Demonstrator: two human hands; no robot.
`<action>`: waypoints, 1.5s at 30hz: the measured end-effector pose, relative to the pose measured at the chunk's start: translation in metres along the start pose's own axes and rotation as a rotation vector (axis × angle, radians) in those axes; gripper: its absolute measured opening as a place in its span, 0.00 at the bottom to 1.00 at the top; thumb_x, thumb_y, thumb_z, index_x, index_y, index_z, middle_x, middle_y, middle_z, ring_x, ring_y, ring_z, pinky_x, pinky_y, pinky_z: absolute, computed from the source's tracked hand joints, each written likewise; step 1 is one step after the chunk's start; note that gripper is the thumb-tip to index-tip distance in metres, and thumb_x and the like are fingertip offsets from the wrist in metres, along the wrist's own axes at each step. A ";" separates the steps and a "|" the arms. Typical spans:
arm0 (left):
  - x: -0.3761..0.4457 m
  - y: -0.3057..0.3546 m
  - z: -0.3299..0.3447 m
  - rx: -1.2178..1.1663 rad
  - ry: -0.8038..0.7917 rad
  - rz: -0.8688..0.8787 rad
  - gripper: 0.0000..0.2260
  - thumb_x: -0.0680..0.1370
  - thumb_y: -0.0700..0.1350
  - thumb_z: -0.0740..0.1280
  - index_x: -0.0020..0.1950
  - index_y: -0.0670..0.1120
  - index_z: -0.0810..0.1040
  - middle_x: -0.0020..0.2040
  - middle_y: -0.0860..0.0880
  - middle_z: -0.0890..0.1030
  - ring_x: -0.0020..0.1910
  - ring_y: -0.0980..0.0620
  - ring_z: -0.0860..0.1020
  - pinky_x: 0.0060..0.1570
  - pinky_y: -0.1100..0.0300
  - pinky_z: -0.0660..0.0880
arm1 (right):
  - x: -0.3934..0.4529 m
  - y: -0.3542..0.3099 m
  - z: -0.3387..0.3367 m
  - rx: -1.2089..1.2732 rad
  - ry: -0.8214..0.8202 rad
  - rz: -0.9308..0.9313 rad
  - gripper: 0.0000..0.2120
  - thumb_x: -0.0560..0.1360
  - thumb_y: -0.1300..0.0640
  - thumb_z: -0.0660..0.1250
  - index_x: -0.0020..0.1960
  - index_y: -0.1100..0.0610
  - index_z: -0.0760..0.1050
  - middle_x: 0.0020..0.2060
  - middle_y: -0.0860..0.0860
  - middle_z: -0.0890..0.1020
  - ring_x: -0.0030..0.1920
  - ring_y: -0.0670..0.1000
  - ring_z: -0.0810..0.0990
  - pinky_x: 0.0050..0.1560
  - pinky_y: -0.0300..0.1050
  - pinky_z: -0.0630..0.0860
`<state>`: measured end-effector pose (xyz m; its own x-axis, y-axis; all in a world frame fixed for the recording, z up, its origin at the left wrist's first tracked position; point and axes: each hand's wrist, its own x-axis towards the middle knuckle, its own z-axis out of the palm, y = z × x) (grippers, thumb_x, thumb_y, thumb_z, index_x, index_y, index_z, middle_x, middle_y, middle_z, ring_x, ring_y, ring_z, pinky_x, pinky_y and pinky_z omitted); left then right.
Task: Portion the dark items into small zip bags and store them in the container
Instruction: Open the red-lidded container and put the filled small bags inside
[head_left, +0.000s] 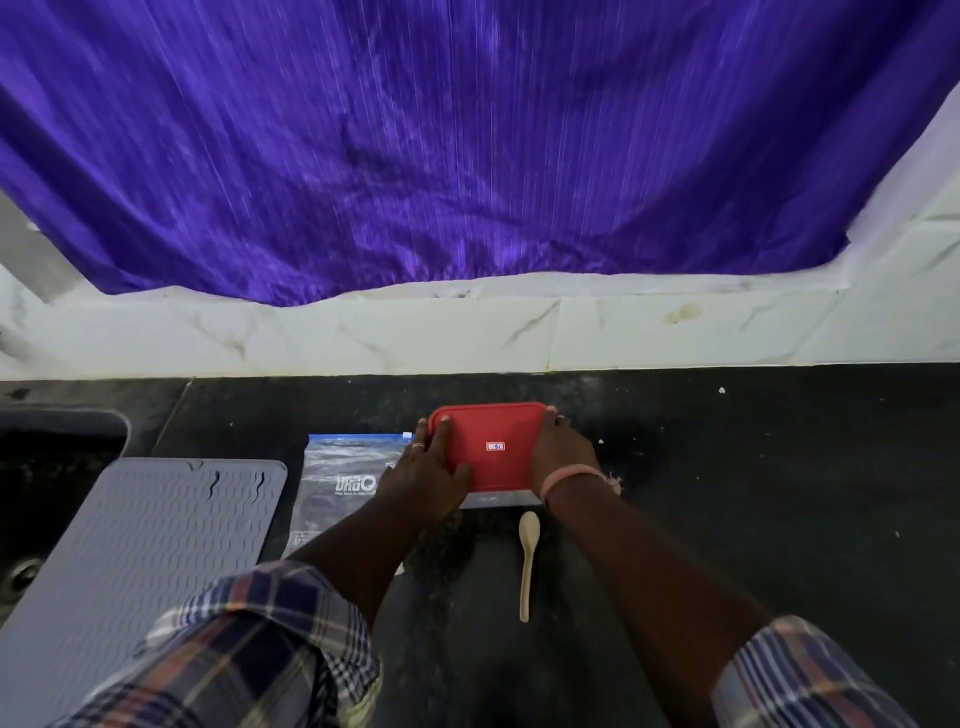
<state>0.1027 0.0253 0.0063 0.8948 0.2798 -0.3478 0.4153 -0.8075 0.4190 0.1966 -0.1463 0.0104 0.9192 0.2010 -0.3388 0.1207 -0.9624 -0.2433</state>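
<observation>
Both hands are on the red lid (493, 447) of the container (498, 500), which sits on the dark counter (727, 493) right between them. The left hand (423, 480) curls over the lid's left edge, thumb on top; the right hand (563, 449) clasps the right edge. A zip bag (340, 483) lies flat just left of the left hand, partly under it. A pale spoon (527, 561) lies between the forearms. Beyond the right hand, bare counter. Far left, a grey mat (145, 561).
</observation>
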 end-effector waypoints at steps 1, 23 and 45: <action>0.000 0.000 0.000 0.006 -0.011 0.000 0.38 0.77 0.63 0.57 0.82 0.55 0.45 0.83 0.43 0.45 0.80 0.40 0.57 0.74 0.40 0.61 | -0.003 0.001 0.001 -0.002 -0.018 -0.007 0.30 0.82 0.62 0.51 0.80 0.61 0.43 0.78 0.61 0.58 0.71 0.64 0.69 0.68 0.56 0.69; -0.057 0.039 0.039 0.093 0.456 0.086 0.27 0.81 0.53 0.56 0.80 0.48 0.61 0.79 0.41 0.63 0.78 0.38 0.60 0.73 0.41 0.60 | -0.114 0.019 0.087 0.382 0.106 0.104 0.16 0.78 0.49 0.66 0.58 0.59 0.74 0.55 0.57 0.80 0.57 0.59 0.78 0.55 0.48 0.73; -0.060 0.041 0.013 0.167 0.290 -0.082 0.25 0.83 0.57 0.55 0.79 0.52 0.61 0.81 0.44 0.56 0.80 0.39 0.52 0.75 0.39 0.55 | -0.038 0.055 0.038 0.415 0.127 0.270 0.13 0.77 0.56 0.69 0.57 0.63 0.77 0.57 0.61 0.81 0.59 0.62 0.80 0.54 0.50 0.76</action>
<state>0.0640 -0.0310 0.0332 0.8789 0.4637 -0.1114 0.4765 -0.8434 0.2485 0.1543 -0.1997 -0.0244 0.9384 -0.0932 -0.3327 -0.2626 -0.8182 -0.5114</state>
